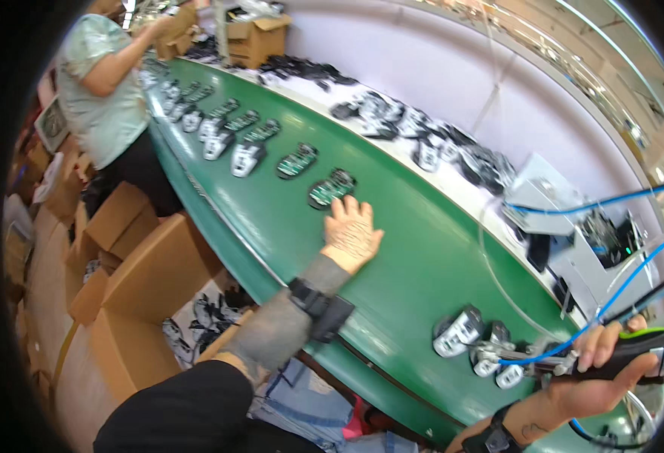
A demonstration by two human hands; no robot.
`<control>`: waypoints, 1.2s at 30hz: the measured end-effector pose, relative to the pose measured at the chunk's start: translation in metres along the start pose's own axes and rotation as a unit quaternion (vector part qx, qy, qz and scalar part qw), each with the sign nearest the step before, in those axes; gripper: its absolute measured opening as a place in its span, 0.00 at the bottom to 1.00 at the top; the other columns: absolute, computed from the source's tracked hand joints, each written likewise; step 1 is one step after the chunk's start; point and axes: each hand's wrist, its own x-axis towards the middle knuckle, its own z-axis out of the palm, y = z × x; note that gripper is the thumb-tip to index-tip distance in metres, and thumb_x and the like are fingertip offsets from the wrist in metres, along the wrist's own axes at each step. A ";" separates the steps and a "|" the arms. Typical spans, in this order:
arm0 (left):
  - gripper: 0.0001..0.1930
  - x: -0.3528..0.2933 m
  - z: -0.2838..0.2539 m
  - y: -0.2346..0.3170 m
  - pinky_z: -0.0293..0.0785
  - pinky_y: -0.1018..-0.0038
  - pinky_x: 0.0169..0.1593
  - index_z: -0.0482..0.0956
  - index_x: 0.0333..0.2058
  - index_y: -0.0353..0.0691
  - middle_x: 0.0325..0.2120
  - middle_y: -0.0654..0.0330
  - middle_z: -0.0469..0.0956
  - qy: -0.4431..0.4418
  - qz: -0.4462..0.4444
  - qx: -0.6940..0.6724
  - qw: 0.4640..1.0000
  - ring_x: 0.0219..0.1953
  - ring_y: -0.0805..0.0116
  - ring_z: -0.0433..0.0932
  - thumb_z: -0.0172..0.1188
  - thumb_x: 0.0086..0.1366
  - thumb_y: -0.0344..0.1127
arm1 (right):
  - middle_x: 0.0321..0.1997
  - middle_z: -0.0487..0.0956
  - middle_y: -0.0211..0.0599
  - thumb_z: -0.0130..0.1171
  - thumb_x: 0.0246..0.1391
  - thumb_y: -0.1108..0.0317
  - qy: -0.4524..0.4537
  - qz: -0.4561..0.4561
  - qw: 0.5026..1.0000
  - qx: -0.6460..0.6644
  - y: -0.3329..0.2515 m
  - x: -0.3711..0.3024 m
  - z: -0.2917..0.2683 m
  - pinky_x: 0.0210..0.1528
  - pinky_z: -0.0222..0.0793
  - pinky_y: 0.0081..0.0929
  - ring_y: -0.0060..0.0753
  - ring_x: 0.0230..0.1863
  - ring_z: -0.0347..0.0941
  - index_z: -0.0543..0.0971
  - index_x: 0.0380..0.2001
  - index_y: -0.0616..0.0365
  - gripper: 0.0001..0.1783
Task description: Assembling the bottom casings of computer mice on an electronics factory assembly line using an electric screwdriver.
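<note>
My left hand point(351, 234) reaches over the green belt point(407, 249) with its fingers spread. Its fingertips are at the near edge of a dark mouse base with a green circuit board point(332, 189); whether they touch it I cannot tell. A similar board-fitted base point(297, 161) lies just beyond. My right hand point(600, 370) is closed around a black power screwdriver point(641, 359) with a green stripe. Its metal front end points left, over small white-and-black mouse parts point(498, 362). Beside them lies a white-and-black mouse shell point(459, 332).
More opened mouse assemblies point(247, 147) line the belt toward a person point(106, 90) at the far left. Black-and-white parts point(381, 113) cover the white ledge. Blue tubing point(611, 302) crosses near a grey machine point(573, 226). An open carton point(143, 302) holding parts stands left of the belt.
</note>
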 end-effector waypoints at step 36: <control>0.28 -0.079 -0.039 0.123 0.78 0.58 0.43 0.56 0.60 0.41 0.41 0.48 0.71 -0.470 -0.098 -0.847 0.227 0.41 0.58 0.76 0.50 0.63 0.39 | 0.16 0.65 0.28 0.42 0.55 0.32 0.153 -0.154 0.974 -0.058 0.005 -0.001 -0.010 0.20 0.54 0.20 0.20 0.14 0.58 0.67 0.40 0.57 0.35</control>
